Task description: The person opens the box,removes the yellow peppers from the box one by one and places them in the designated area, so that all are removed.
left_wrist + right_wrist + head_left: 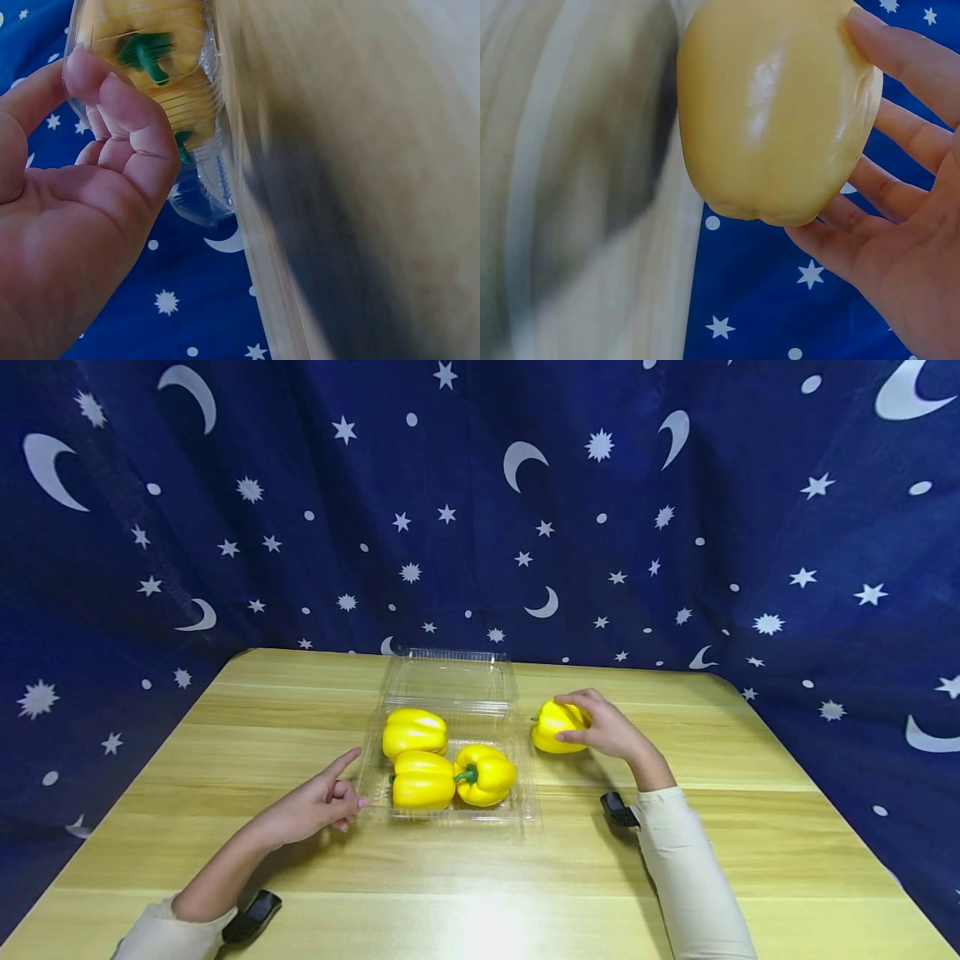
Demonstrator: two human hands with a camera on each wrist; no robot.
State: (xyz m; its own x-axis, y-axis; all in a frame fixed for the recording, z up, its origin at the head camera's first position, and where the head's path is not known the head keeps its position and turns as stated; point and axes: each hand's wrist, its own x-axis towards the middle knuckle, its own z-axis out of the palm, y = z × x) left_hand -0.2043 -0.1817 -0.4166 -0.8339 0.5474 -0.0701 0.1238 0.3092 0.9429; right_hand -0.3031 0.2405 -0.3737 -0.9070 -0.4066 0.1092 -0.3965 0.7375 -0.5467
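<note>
My right hand [611, 731] grips a yellow bell pepper [551, 727] to the right of a clear plastic clamshell box [525, 793]. In the right wrist view, thumb and fingers spread around one side of this pepper [772, 120]; whether it touches the table is unclear. Inside the box lie three more yellow peppers: one at the back [414, 731], one at front left [423, 783] and one at front right [491, 777] with its green stem showing. Beside the box's left edge is my left hand [311, 806], index finger extended, other fingers loosely curled, nothing held. Contact with the box cannot be made out.
The box's transparent lid [450, 681] lies folded back toward the far table edge. A light wooden table [622, 885] carries everything. Behind it hangs a dark blue curtain [465, 468] with moons and stars. Black wrist devices [251, 918] sit below both hands.
</note>
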